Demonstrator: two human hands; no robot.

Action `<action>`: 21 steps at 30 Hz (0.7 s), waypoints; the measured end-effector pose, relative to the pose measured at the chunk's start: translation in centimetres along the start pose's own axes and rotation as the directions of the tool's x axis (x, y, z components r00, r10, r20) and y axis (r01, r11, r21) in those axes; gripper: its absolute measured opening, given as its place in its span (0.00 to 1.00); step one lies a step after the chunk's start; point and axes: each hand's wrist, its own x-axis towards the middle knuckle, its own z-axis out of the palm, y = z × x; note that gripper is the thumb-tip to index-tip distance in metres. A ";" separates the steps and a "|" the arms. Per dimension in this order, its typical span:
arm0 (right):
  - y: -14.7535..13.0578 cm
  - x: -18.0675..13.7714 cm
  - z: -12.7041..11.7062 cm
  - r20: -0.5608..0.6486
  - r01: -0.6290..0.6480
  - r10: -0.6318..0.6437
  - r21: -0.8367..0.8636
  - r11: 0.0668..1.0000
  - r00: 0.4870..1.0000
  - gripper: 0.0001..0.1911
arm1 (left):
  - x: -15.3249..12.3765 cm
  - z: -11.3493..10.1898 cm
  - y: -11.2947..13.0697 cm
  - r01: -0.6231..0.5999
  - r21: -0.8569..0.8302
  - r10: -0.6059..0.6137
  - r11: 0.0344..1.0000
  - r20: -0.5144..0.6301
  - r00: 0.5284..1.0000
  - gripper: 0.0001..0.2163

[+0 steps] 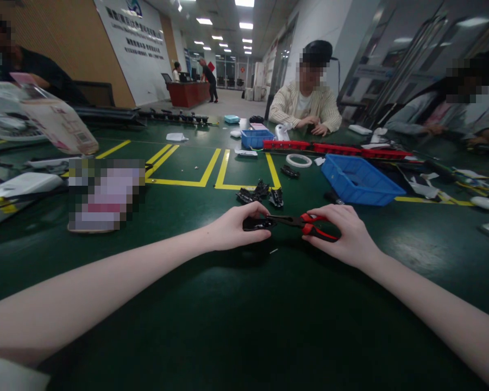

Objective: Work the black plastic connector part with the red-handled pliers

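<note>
My left hand [244,225] pinches a small black plastic part [257,224] between thumb and fingers. In my right hand [342,231] is a pair of needle-nose pliers [305,222] with red and black handles. The dark jaws of the pliers point left and meet the right end of the black part; whether they grip it I cannot tell. Just beyond my left hand lie several similar black parts [261,189] in a loose group. On the green table [244,315] below the pliers is a tiny pale sliver [273,251].
A blue bin [358,182] stands beyond my right hand, a smaller blue bin [256,138] farther back. Near it lie a tape roll [299,160] and a long red strip [338,149]. To the left are a phone [108,198] and a white device [20,195]. Other people sit opposite.
</note>
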 end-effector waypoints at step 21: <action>0.0 0.1 -0.5 -0.002 0.009 -0.009 0.009 1.000 1.000 0.21 | 0.1 0.1 -0.1 -0.056 0.002 0.056 0.998 -0.007 0.998 0.17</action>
